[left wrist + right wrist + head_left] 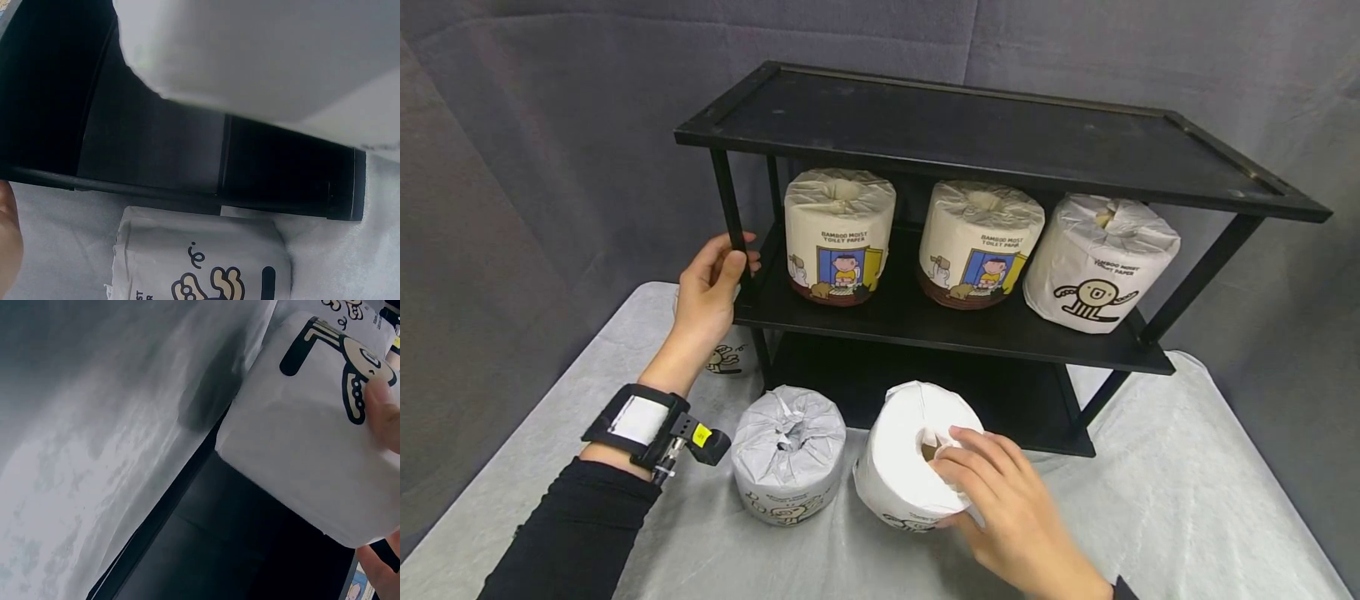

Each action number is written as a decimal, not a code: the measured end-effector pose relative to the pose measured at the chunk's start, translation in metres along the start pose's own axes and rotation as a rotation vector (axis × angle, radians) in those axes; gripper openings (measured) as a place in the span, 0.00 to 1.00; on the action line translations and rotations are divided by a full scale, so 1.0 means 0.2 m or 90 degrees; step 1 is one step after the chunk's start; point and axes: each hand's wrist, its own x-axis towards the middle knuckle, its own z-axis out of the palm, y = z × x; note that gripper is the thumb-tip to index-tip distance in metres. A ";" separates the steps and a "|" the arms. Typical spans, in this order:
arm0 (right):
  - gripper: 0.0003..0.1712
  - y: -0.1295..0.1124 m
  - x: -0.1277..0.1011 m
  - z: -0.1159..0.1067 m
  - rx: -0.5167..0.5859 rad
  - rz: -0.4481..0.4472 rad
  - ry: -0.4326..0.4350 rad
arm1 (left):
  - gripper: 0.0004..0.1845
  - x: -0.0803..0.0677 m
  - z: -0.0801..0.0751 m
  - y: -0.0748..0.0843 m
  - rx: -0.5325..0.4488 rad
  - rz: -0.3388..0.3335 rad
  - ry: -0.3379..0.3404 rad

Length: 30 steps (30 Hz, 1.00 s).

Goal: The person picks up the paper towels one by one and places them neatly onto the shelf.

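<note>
My left hand (732,260) grips the front left post of a black three-tier shelf (1000,125), thumb in front and fingers behind. My right hand (951,485) holds a white wrapped toilet roll (904,450), tilted on the cloth in front of the shelf, with fingers at its core hole and thumb under its side. In the right wrist view the same roll (300,444) shows a cartoon print, with a fingertip (384,412) on it. A second wrapped roll (788,454) stands upright just left of it. Behind my left wrist, a third roll (724,358) is mostly hidden; it shows in the left wrist view (206,262).
Three rolls stand on the middle shelf: two with a blue picture (838,237) (979,246) and one white, tilted, at the right (1097,262). The top shelf is bare. A pale cloth (1187,500) covers the table; grey drapes hang behind.
</note>
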 end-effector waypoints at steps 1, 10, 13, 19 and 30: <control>0.39 0.01 0.00 0.00 -0.006 0.003 0.002 | 0.36 0.00 0.00 0.00 -0.001 0.000 0.000; 0.38 0.04 -0.03 -0.03 -0.032 0.054 0.024 | 0.33 0.00 0.00 0.00 -0.024 0.005 0.002; 0.38 0.05 -0.05 -0.05 -0.037 0.076 0.022 | 0.36 0.00 0.01 0.00 -0.022 0.010 0.000; 0.34 0.10 -0.08 -0.08 -0.057 0.091 0.025 | 0.42 0.00 0.00 0.00 -0.010 0.017 -0.004; 0.34 0.16 -0.14 -0.13 -0.124 0.117 0.013 | 0.36 0.00 0.00 -0.01 -0.009 0.009 0.004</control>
